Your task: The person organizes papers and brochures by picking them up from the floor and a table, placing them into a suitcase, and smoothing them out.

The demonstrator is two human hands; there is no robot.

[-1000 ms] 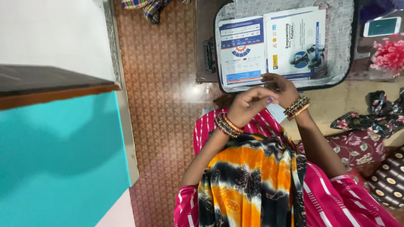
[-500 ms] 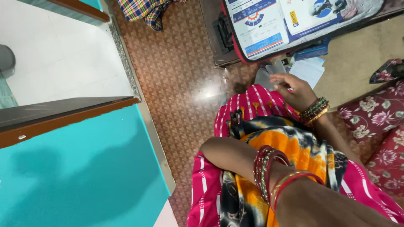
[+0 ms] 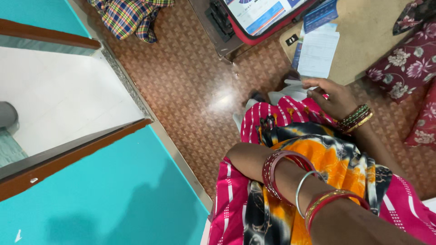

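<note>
My right hand, with green and gold bangles at the wrist, reaches forward over my knee. Its fingers are spread and rest on some pale sheets lying at the edge of my pink striped clothing. My left forearm, ringed with red and silver bangles, crosses the lower part of the view toward the camera. The left hand itself is past the bottom edge of the frame. An orange and black scarf lies over my lap.
An open suitcase with booklets sits at the top, with a printed paper on a tan mat beside it. Floral cushions lie at the right, a plaid cloth at the top left. A turquoise panel and a door frame stand at the left.
My hands have come apart. The left arm has risen toward the camera and its hand has left the view. The right hand has dropped from the suitcase edge to the sheets at my knee.
</note>
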